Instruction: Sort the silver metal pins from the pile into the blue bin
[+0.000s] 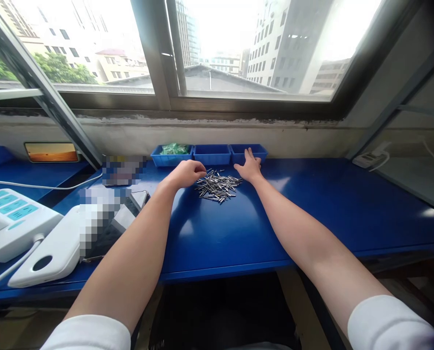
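A loose pile of thin silver metal pins (219,186) lies on the blue table (217,233). At its left edge is my left hand (189,174), fingers curled and pressed together; whatever they may hold is too small to make out. My right hand (250,166) is spread at the front of the right blue bin (263,153), beyond the pile's right side, with nothing visible in it. Beside that bin stands the middle blue bin (212,158), with nothing visible inside. Green plastic packets (175,148) fill the left blue bin (171,160).
At the left are a white power strip (20,218), a white rounded device (49,257), a white cable (38,183) and a phone with a lit screen (51,152). Metal shelf posts rise at both sides. A windowed wall stands behind the bins.
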The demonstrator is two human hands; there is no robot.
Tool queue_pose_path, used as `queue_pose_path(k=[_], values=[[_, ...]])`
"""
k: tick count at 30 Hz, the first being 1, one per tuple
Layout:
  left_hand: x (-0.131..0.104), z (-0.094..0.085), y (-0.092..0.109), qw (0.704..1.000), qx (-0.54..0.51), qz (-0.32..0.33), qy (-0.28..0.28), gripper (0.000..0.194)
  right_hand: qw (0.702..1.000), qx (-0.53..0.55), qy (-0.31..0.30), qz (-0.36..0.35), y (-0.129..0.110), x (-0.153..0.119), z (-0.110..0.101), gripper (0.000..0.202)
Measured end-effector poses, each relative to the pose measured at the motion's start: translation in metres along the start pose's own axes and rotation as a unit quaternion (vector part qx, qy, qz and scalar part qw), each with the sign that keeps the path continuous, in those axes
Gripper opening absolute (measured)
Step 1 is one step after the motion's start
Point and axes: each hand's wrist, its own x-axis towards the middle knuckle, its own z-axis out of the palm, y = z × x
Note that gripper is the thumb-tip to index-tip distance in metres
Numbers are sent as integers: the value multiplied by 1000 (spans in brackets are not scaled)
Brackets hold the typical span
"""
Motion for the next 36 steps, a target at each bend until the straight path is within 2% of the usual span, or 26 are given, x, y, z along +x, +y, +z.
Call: queue_pose_path(k=[2, 8, 13, 19, 23, 26, 28, 31, 33, 36], values=[[2, 7, 3, 998, -12, 25, 48, 26, 1000, 1, 1, 0, 0, 0, 0, 80], [5, 26, 12, 991, -47, 53, 117, 27, 1000, -5, 25, 8, 3, 2, 3, 81], [6, 32, 15, 986, -38, 90, 136, 24, 999, -21, 24, 29, 2, 3, 3, 80], [8, 36, 14, 982, -15, 111, 151, 24, 999, -37, 18, 6, -2, -1, 1, 75], [8, 38, 17, 983, -23, 101, 154, 27, 997, -31, 59, 49, -5, -3, 0, 78], [7, 39, 20, 985, -38, 79, 151, 30, 995, 8, 94, -19, -16, -11, -2, 62], [7, 39, 22, 985, -45, 64, 151, 32, 990, 64, 58, -110, -28, -20, -3, 42], [8, 41, 23, 985, -45, 58, 158, 33, 961, 166, -71, -210, -44, -33, -2, 31], [9, 43, 23, 983, -46, 65, 163, 33, 947, 211, -95, -223, -49, -36, 1, 30], [10, 43, 22, 982, -51, 74, 168, 31, 935, 274, -98, -203, -46, -34, 6, 28]])
